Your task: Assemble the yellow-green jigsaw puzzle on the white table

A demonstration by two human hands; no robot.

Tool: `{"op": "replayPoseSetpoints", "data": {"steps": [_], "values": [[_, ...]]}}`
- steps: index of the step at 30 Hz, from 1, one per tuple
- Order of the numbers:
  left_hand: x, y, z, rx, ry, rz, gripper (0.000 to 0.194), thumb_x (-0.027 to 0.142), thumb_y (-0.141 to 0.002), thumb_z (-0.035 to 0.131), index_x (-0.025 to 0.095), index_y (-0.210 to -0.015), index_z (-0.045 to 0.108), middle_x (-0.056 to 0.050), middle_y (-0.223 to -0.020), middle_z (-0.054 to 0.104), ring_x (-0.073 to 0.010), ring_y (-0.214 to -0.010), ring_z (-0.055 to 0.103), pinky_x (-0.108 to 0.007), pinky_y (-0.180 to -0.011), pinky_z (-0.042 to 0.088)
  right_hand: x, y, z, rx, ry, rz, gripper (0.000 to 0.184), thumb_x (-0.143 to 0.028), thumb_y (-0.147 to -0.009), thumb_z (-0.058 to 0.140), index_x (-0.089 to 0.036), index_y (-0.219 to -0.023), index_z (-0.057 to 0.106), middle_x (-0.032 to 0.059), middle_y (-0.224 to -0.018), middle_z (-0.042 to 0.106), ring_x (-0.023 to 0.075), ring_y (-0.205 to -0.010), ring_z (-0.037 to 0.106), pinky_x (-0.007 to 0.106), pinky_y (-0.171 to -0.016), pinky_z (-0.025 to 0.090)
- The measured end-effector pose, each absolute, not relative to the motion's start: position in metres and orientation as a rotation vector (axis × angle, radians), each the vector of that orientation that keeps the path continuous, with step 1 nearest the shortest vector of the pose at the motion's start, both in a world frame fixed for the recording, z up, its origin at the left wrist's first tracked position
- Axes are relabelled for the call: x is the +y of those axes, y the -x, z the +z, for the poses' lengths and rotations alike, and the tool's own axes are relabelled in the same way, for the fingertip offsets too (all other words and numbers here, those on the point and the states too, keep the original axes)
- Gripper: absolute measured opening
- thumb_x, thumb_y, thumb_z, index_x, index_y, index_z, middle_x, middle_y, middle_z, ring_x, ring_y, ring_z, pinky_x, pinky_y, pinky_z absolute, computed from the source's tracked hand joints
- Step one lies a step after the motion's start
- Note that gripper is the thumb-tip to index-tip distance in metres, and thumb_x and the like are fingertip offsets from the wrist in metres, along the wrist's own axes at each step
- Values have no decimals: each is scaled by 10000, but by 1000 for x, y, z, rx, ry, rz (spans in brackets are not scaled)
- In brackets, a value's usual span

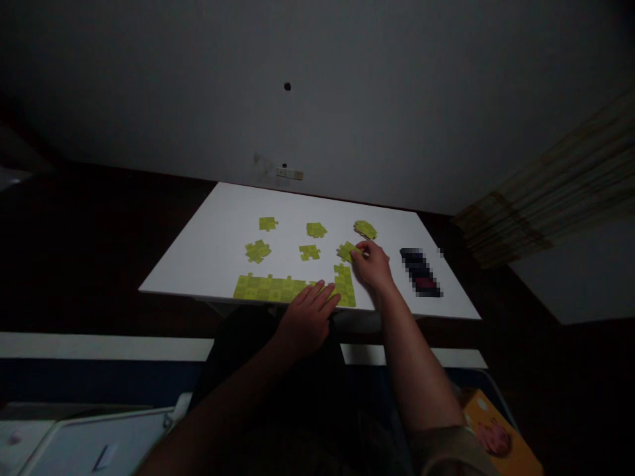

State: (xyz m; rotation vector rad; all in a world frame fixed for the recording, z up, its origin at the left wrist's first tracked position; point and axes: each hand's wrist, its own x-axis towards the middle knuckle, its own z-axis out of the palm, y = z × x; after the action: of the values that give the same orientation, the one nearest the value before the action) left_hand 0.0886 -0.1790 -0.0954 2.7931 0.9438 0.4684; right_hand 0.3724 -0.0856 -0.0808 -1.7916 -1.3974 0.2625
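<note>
Head view: two bare arms are extended forward over a white table [198,251], with the wrists angled inward. The left hand [308,319] is laid palm down, its fingers [327,295] spread and reaching toward the right end of a long joined strip [268,288] of yellow-green jigsaw pieces; no clenching is seen, and nothing is visibly held. The right hand [372,264] is arched palm down, with its fingers [361,248] curled onto a loose piece [346,251] (whether that piece is actually grasped or merely touched cannot be told). A short joined column [344,286] stands up from the strip's right end, just beside the left fingertips and below the right hand. Four more pieces lie apart on the table, at [268,223], [316,229], [258,251] and [309,252], and a small stack [365,229] is placed beyond the right hand. A dark blurred object [421,272] lies to the right, and an orange book [496,431] is seen low at the right, beyond a tan sleeve [446,453].
</note>
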Motion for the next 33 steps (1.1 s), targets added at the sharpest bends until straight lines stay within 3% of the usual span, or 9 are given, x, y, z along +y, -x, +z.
{"op": "replayPoseSetpoints", "data": {"steps": [5,9,16,18,23,27,31,33], "values": [[-180,-89,-94,944,-2790,486,692,242,-1041,611,212,-1722,492,-117,-1872,435,-350,-1751,361,-586,-1402,350,-82,-361,-76,-1302,1611,489,382,-532,-871,742,-217,-1076,809,69,-879,805,298,-853,748,475,-891,617],[-180,-89,-93,936,-2797,478,691,258,-1048,621,197,-1723,488,-128,-1877,424,-365,-1751,361,-584,-1404,347,-81,-358,-78,-1498,1631,515,362,-496,-899,693,-228,-1103,827,88,-992,838,309,-918,764,502,-931,608],[-180,-88,-93,934,-2787,473,696,245,-1051,629,198,-1730,482,-123,-1886,407,-356,-1765,333,-583,-1408,347,-92,-353,-73,-1488,1507,641,762,-436,-883,725,-236,-1617,663,50,-1099,754,231,-873,711,424,-887,637],[-180,-88,-92,933,-2785,475,688,251,-1057,628,197,-1729,485,-123,-1885,410,-359,-1763,337,-584,-1402,356,-94,-351,-72,-1420,1492,665,724,-443,-887,723,-236,-1581,701,63,-1117,757,229,-849,714,425,-863,645],[-181,-89,-92,941,-2781,465,653,262,-1083,616,193,-1721,501,-122,-1881,419,-366,-1753,360,-579,-1404,353,-95,-347,-80,-1349,1537,547,500,-533,-904,727,-203,-1264,833,74,-980,796,275,-866,731,446,-861,640],[-180,-90,-93,942,-2786,474,672,246,-1063,640,193,-1720,506,-126,-1872,435,-363,-1751,363,-572,-1406,355,-95,-350,-86,-1457,1605,469,511,-507,-959,676,-199,-1339,822,84,-1012,823,287,-880,745,478,-912,633],[-180,-90,-92,939,-2795,470,671,243,-1066,629,195,-1724,505,-127,-1869,440,-360,-1749,369,-583,-1397,377,-92,-353,-89,-1593,1635,301,485,-413,-1000,596,-190,-1369,817,162,-1303,839,358,-1173,752,565,-1125,578],[-180,-89,-92,940,-2794,480,663,246,-1070,623,195,-1722,509,-122,-1867,444,-361,-1745,378,-583,-1396,382,-90,-354,-90,-1675,1659,246,480,-368,-1017,568,-184,-1388,810,179,-1343,830,381,-1234,720,592,-1171,543]]}}
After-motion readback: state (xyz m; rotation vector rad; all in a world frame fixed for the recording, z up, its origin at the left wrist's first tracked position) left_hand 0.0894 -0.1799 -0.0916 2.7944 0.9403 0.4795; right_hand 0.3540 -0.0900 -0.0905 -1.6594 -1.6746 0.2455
